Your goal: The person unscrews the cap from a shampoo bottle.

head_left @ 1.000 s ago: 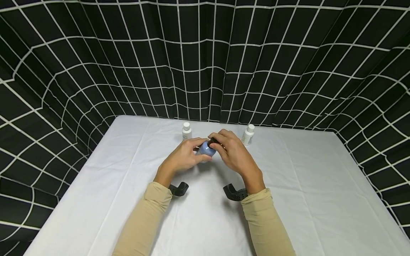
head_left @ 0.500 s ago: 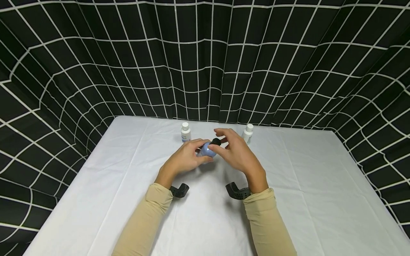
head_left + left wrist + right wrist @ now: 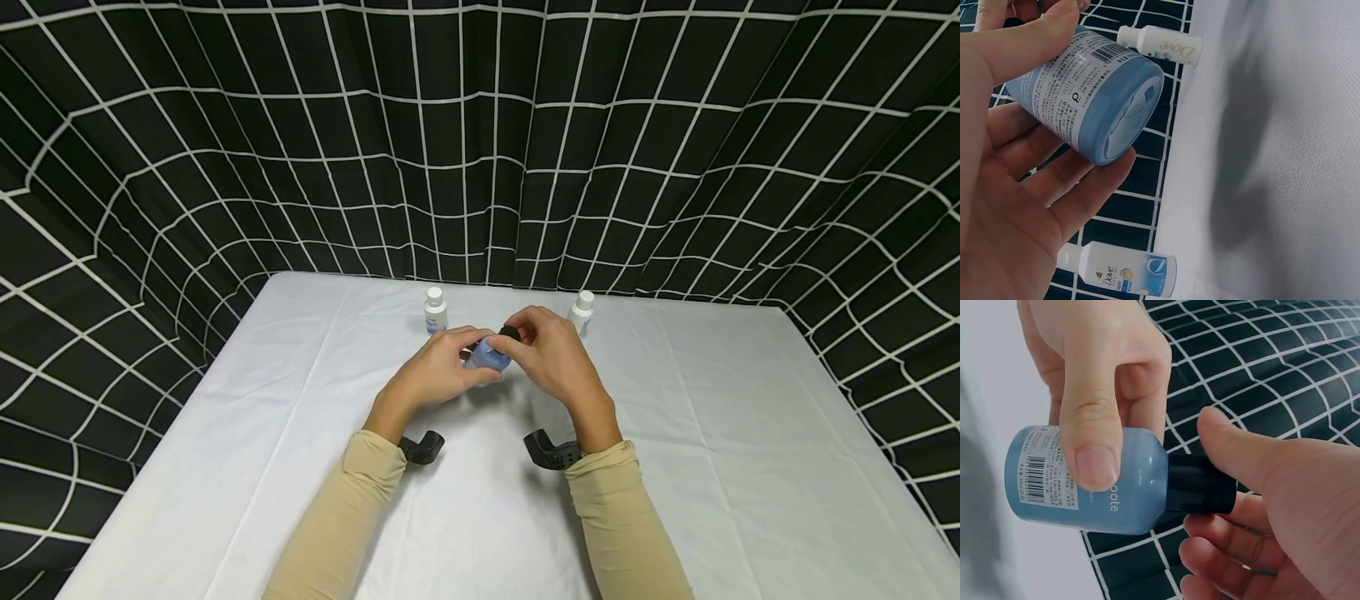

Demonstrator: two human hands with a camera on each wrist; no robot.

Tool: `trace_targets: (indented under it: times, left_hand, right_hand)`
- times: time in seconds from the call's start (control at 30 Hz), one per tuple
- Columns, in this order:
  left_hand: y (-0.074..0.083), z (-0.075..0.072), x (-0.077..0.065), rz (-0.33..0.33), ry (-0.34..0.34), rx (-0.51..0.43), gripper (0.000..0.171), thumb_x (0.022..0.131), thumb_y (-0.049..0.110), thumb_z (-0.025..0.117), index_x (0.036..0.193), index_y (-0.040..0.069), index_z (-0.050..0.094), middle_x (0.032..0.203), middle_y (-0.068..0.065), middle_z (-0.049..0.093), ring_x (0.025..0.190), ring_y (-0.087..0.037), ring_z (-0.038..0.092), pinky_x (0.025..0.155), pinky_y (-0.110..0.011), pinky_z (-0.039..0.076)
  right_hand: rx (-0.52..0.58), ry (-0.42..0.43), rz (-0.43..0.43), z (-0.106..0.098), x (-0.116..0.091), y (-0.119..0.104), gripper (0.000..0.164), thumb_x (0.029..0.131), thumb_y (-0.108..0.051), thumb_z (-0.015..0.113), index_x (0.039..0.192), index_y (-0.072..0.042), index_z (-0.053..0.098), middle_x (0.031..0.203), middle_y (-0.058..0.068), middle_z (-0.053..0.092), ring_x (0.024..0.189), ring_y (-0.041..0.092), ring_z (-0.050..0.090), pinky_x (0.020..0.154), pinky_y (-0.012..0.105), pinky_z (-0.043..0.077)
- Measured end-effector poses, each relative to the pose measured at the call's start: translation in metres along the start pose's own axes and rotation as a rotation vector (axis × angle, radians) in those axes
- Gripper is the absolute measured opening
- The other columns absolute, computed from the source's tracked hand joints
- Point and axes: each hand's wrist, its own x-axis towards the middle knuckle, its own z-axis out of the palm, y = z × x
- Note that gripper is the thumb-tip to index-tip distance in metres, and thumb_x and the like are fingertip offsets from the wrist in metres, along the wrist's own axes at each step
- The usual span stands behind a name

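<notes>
A translucent blue bottle [image 3: 1138, 481] with a printed label and barcode is held tilted above the table by my left hand [image 3: 435, 367]. Its base [image 3: 1132, 119] faces the left wrist camera. The left thumb presses on one side of the bottle, with the fingers behind it. My right hand [image 3: 551, 354] has thumb and fingers around the black cap [image 3: 1200, 487] on the bottle's neck. In the head view the hands partly hide the bottle, and the cap [image 3: 510, 332] points up and to the right.
Two white Dove bottles stand near the far edge of the white-covered table [image 3: 675, 467]: one bottle [image 3: 436, 315] behind my left hand, another bottle [image 3: 581, 310] behind my right. A black curtain [image 3: 480, 150] with white grid lines surrounds the back and sides.
My right fingers opened away from the cap half a second ago, then came back around it. The left hand keeps the bottle in nearly the same place.
</notes>
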Motion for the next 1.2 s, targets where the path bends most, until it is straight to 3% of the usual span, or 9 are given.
trace_targets:
  times: [0.27,0.47,0.6,0.73,0.83,0.93,1.07,1.2]
  left_hand:
    - [-0.0009,-0.0002,-0.0007,-0.022,0.014,0.002,0.041,0.086,0.04,0.08,0.124,0.029,0.068,0.109,0.015,0.068,0.097,-0.007,0.063,0.087,-0.03,0.055]
    - [-0.0024,0.0008,-0.0015,-0.024,0.048,-0.019,0.046,0.084,0.041,0.083,0.125,0.027,0.069,0.115,0.012,0.069,0.101,-0.006,0.065,0.091,-0.03,0.058]
    - [-0.0023,0.0006,-0.0018,-0.029,0.052,-0.033,0.046,0.083,0.041,0.084,0.124,0.029,0.069,0.117,0.013,0.068,0.102,-0.006,0.065,0.091,-0.029,0.058]
    - [0.0003,-0.0002,-0.0017,-0.023,0.072,-0.014,0.047,0.082,0.042,0.084,0.124,0.029,0.069,0.119,0.014,0.069,0.103,-0.005,0.065,0.091,-0.03,0.058]
    - [0.0031,-0.001,-0.0021,-0.012,0.098,0.029,0.05,0.082,0.046,0.084,0.126,0.029,0.069,0.121,0.014,0.069,0.103,-0.006,0.065,0.091,-0.031,0.057]
    - [0.0054,-0.0017,-0.0022,-0.003,0.123,0.06,0.051,0.081,0.047,0.084,0.126,0.029,0.068,0.119,0.013,0.069,0.102,-0.006,0.064,0.089,-0.032,0.056]
    - [0.0068,-0.002,-0.0019,0.0,0.135,0.053,0.049,0.081,0.043,0.085,0.124,0.03,0.069,0.116,0.015,0.07,0.099,-0.006,0.064,0.088,-0.031,0.056]
    - [0.0061,-0.0021,-0.0017,0.003,0.133,0.043,0.048,0.08,0.042,0.086,0.124,0.029,0.069,0.114,0.015,0.07,0.098,-0.006,0.065,0.087,-0.03,0.057]
  right_hand:
    - [0.072,-0.066,-0.056,-0.0036,-0.0009,-0.0026,0.033,0.094,-0.023,0.075,0.122,-0.006,0.071,0.114,0.009,0.07,0.101,0.025,0.067,0.084,0.038,0.058]
    - [0.128,-0.116,-0.097,-0.0064,-0.0008,-0.0022,0.032,0.095,-0.011,0.07,0.127,-0.009,0.069,0.125,0.005,0.069,0.108,0.022,0.067,0.085,0.035,0.057]
    - [0.135,-0.127,-0.079,-0.0075,-0.0012,-0.0027,0.039,0.095,-0.014,0.071,0.134,-0.011,0.066,0.133,0.003,0.066,0.111,0.022,0.067,0.087,0.038,0.057]
    - [0.118,-0.106,0.0,-0.0075,-0.002,-0.0022,0.056,0.091,-0.028,0.077,0.142,-0.011,0.059,0.142,0.008,0.06,0.112,0.028,0.068,0.089,0.042,0.058]
    - [0.111,-0.083,0.073,-0.0068,-0.0012,-0.0019,0.06,0.089,-0.037,0.079,0.139,-0.01,0.061,0.138,0.01,0.062,0.108,0.028,0.069,0.086,0.04,0.059]
    - [0.112,-0.058,0.119,-0.0059,0.0004,-0.0017,0.055,0.088,-0.042,0.079,0.128,-0.008,0.065,0.12,0.01,0.07,0.099,0.024,0.07,0.078,0.034,0.056]
    - [0.099,-0.029,0.11,-0.0049,0.0015,-0.0031,0.046,0.087,-0.04,0.08,0.116,-0.006,0.069,0.099,0.009,0.072,0.09,0.022,0.067,0.073,0.03,0.052]
    - [0.094,-0.02,0.057,-0.0045,0.0006,-0.005,0.04,0.09,-0.033,0.079,0.116,-0.005,0.07,0.102,0.01,0.072,0.091,0.024,0.068,0.076,0.032,0.054]
